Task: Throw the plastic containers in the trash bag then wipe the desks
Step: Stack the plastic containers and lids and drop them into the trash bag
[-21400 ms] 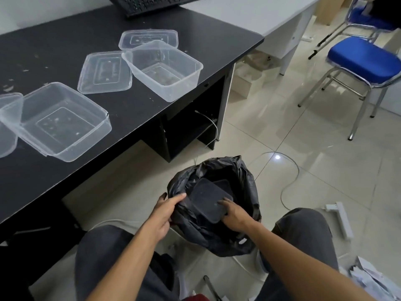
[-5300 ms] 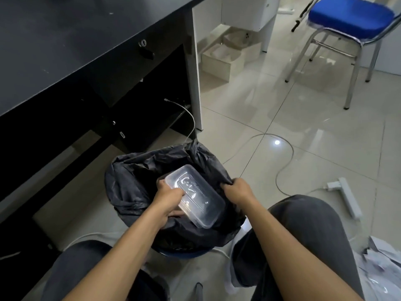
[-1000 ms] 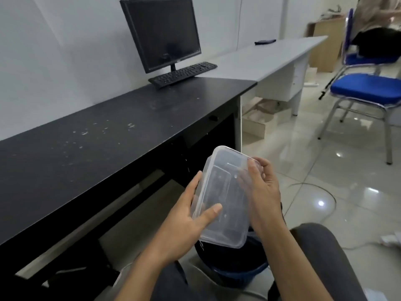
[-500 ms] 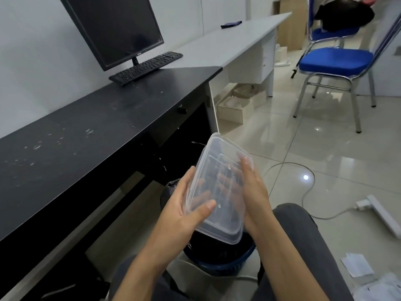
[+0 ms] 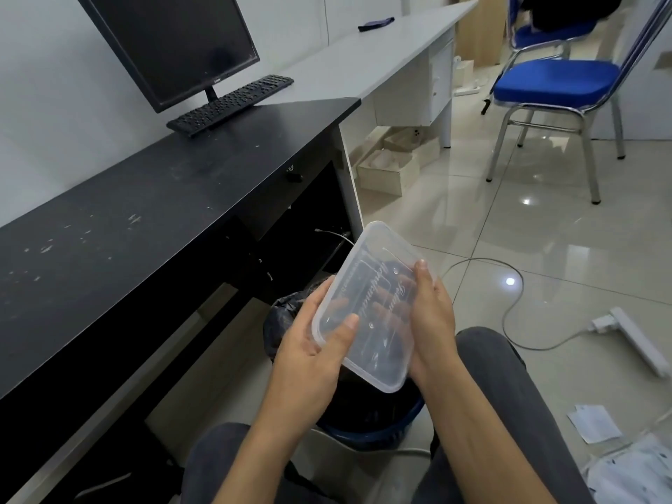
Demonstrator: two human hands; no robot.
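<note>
The left hand (image 5: 309, 347) grips one long edge of a clear, rectangular, lidded plastic container (image 5: 374, 256), thumb pressed on its top face and fingers curled beneath, showing dimly through the plastic. The right hand (image 5: 432, 314) clasps the opposite long edge the same way, thumb lying along the rim. Held between both palms, the container is tilted, its long axis running away from the person with the far end raised. It looks empty, glossy and thin-walled, with raised script moulded into the lid. The black plastic trash bag (image 5: 287, 314), lining a round blue bin (image 5: 378, 434), sits directly below the near end of the container, between the person's knees and beside the dusty black desk (image 5: 145, 212). Both hands are about equally close to the bag's mouth, so the drop probably needs only lowering and release.
</note>
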